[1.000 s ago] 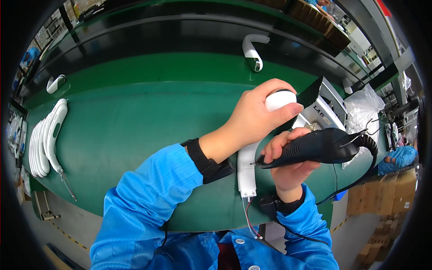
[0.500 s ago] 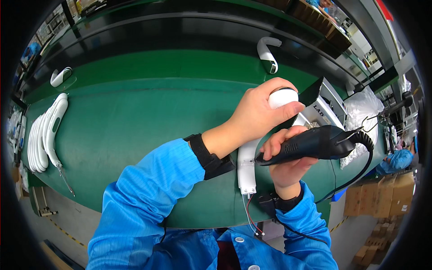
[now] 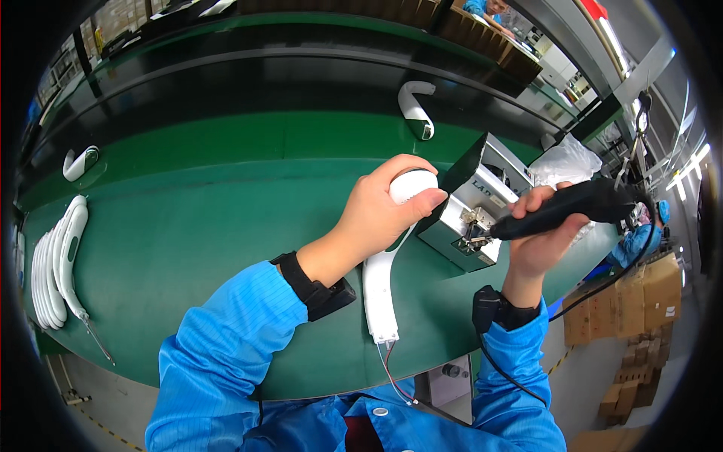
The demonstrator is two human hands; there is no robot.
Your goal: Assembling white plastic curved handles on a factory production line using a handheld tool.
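Observation:
My left hand (image 3: 369,207) is closed around the rounded head of a white curved plastic housing (image 3: 380,297). The housing's lower part lies on the green table, and thin red and white wires (image 3: 390,371) trail from its near end. In my right hand (image 3: 536,245) is a black electric screwdriver (image 3: 561,212), held nearly level and pointing left. Its tip is at the metal outlet (image 3: 476,226) on the front of a silver and black screw feeder (image 3: 446,235). Whether a screw sits on the tip is too small to tell.
Several white curved housings (image 3: 47,279) are stacked at the left table edge. Single white curved parts lie at the back left (image 3: 79,163) and back centre (image 3: 416,111). A clear plastic bag (image 3: 566,160) is behind the feeder. The screwdriver's black cable (image 3: 640,260) hangs at the right.
The screwdriver has moved from over the white housing to the feeder's outlet on the right. My left hand still grips the housing. The whole view has shifted somewhat.

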